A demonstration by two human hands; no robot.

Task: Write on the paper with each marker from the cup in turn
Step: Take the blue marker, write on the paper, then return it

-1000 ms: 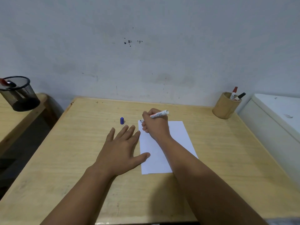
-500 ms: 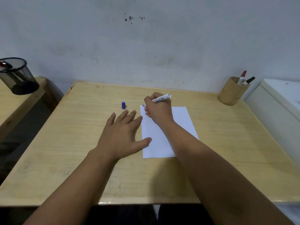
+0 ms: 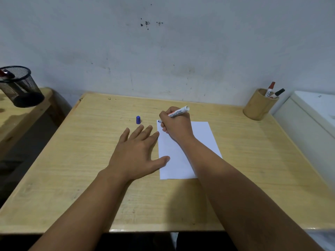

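Note:
A white sheet of paper (image 3: 203,138) lies on the wooden table (image 3: 90,151). My right hand (image 3: 176,126) grips a white marker (image 3: 178,112) with its blue tip at the paper's top left corner. My left hand (image 3: 136,153) lies flat, fingers spread, on the table beside the paper's left edge, thumb touching the sheet. The marker's blue cap (image 3: 138,119) stands upright just beyond my left fingertips. A wooden cup (image 3: 258,105) at the far right corner holds a red-capped marker (image 3: 270,88) and a black-capped marker (image 3: 278,92).
A black mesh pen holder (image 3: 20,86) stands on a lower wooden surface to the left, with a gap between it and the table. A white cabinet (image 3: 311,120) adjoins the table's right edge. A stained wall runs behind the table.
The camera view has shifted a little. Both hands keep nearly the same pose, with the marker tip staying at the paper's top left corner.

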